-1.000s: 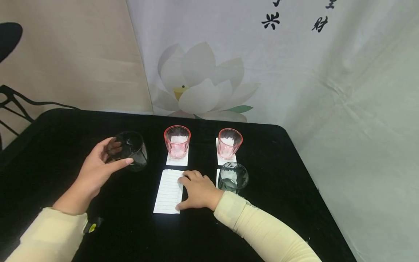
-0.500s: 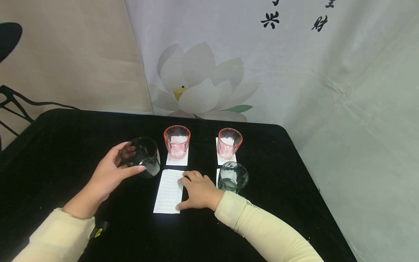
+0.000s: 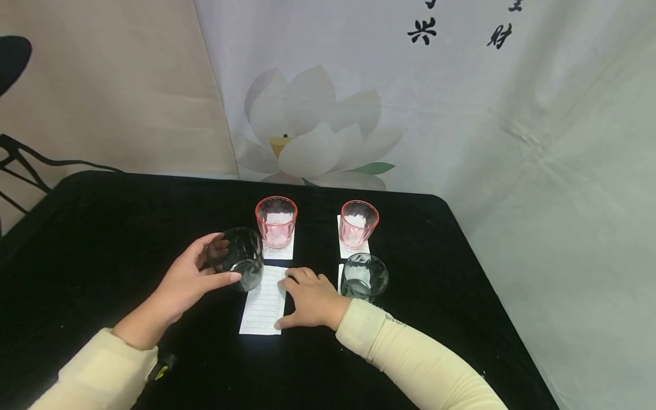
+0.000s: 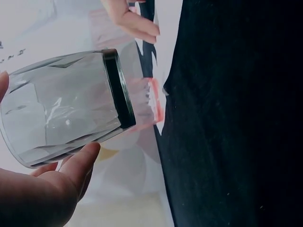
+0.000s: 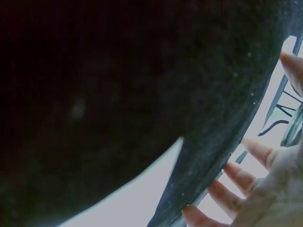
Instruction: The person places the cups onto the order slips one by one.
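My left hand (image 3: 187,282) grips a smoky-grey glass tumbler (image 3: 237,256), thumb on the near side and fingers behind. Held up off the black cloth, the tumbler overlaps the far left corner of a lined paper sheet (image 3: 261,310) in the head view. The left wrist view shows the tumbler (image 4: 66,106) tinted grey with a dark thick base, and it is empty. My right hand (image 3: 314,299) rests at the sheet's right edge, with thumb and fingertips spread along it. Another grey-green tumbler (image 3: 365,276) stands just beyond my right wrist, partly over a paper slip.
Two pink tumblers with red rims, a left one (image 3: 277,225) and a right one (image 3: 359,225), stand on paper slips at the back. A black cloth (image 3: 420,285) covers the table. Behind it hangs a pale curtain (image 3: 435,114) with a lotus print.
My left hand has carried the grey tumbler rightward and nearer, from beside the sheet to over its corner. My right hand stays at the sheet's edge.
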Demonstrator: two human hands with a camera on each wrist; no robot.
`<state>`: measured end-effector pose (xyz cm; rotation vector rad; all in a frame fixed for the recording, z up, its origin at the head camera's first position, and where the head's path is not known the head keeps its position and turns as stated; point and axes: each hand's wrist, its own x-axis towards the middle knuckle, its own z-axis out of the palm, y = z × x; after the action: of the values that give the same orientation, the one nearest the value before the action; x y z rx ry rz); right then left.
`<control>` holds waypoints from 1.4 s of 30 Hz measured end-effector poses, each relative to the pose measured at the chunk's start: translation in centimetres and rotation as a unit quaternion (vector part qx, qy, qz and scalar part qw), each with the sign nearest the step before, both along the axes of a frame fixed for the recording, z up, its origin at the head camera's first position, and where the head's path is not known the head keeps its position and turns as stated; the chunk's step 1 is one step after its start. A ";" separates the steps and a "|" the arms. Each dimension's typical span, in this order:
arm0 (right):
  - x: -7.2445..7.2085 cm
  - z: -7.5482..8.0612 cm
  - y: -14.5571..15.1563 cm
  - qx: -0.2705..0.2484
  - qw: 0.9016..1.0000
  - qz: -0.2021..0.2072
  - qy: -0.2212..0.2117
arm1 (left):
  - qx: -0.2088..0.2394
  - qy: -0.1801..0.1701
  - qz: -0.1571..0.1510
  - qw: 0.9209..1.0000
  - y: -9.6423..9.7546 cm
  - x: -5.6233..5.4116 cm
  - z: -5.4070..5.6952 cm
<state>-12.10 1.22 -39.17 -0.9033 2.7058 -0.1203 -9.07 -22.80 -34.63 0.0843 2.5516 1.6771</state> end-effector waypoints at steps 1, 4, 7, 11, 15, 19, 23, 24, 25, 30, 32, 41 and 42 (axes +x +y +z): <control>0.0 0.0 0.0 -0.001 1.000 0.000 -0.001 | 0.001 -0.001 -0.002 1.000 0.1 0.1 -0.1; 0.0 0.1 0.0 -0.004 1.000 0.001 -0.003 | 0.003 -0.006 -0.008 1.000 0.3 0.2 -0.3; 0.0 0.1 0.1 -0.005 1.000 0.000 -0.004 | 0.003 -0.010 -0.013 1.000 0.5 0.2 -0.7; 0.0 0.2 0.0 -0.004 1.000 0.001 -0.004 | 0.003 -0.010 -0.019 1.000 0.7 0.2 -1.0; 0.0 0.2 0.0 -0.002 1.000 0.000 -0.005 | 0.003 -0.013 -0.022 1.000 0.9 0.4 -1.1; 0.0 0.1 0.0 0.000 1.000 -0.002 -0.008 | 0.000 -0.022 -0.025 0.999 1.1 0.4 -1.2; -0.1 0.2 0.0 -0.003 1.000 -0.003 -0.012 | -0.002 -0.027 -0.032 0.999 1.3 0.4 -1.4; -0.1 0.2 0.1 -0.005 1.000 -0.003 -0.013 | -0.001 -0.028 -0.034 0.999 1.3 0.4 -1.5; -0.1 0.2 0.1 -0.006 1.000 -0.004 -0.013 | -0.001 -0.028 -0.036 0.999 1.3 0.4 -1.5; -0.1 0.2 0.1 -0.004 1.000 -0.008 -0.018 | 0.000 -0.027 -0.047 0.999 1.6 0.5 -1.7; -0.2 0.2 0.1 -0.002 1.000 -0.009 -0.020 | 0.001 -0.031 -0.049 0.998 1.7 0.5 -1.7; -0.2 0.0 0.0 0.002 1.000 -0.003 -0.008 | 0.002 -0.032 -0.056 0.998 1.9 0.4 -1.9; -0.2 0.0 0.0 0.002 1.000 -0.003 -0.007 | 0.002 -0.029 -0.057 0.998 1.9 0.4 -1.9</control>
<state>-12.31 1.22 -39.18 -0.8897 2.6962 -0.1228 -8.66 -20.86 -36.56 0.1747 2.4515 1.6192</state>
